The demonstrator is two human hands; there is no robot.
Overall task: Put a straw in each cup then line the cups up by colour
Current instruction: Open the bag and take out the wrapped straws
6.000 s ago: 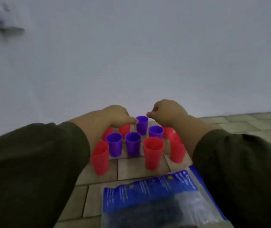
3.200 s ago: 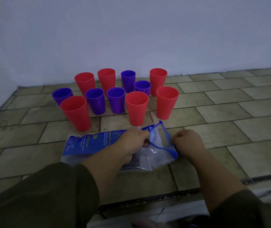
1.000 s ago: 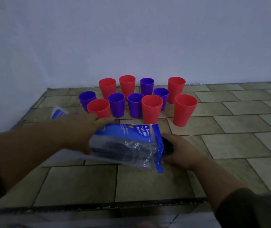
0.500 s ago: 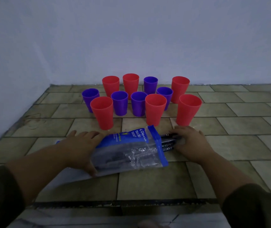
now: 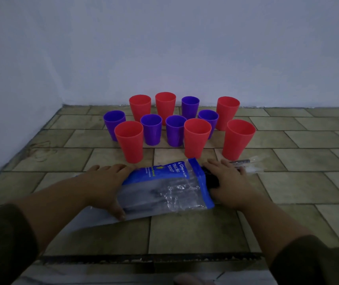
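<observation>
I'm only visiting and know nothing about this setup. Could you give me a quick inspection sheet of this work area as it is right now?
Surface: tiled floor, flat, in dim light.
Job's things: six red cups and five purple cups, upright, mixed in one cluster, no straw in any. Dark straws stick out of the open end of a clear bag with a blue band.
Clutter: nothing seen.
Grips: left hand lies flat on the bag's left end. Right hand lies flat over the straws at the bag's mouth. Fingers are straight on both.
Cables: nothing seen.
Surroundings: plain pale wall behind the cups and to the left.
</observation>
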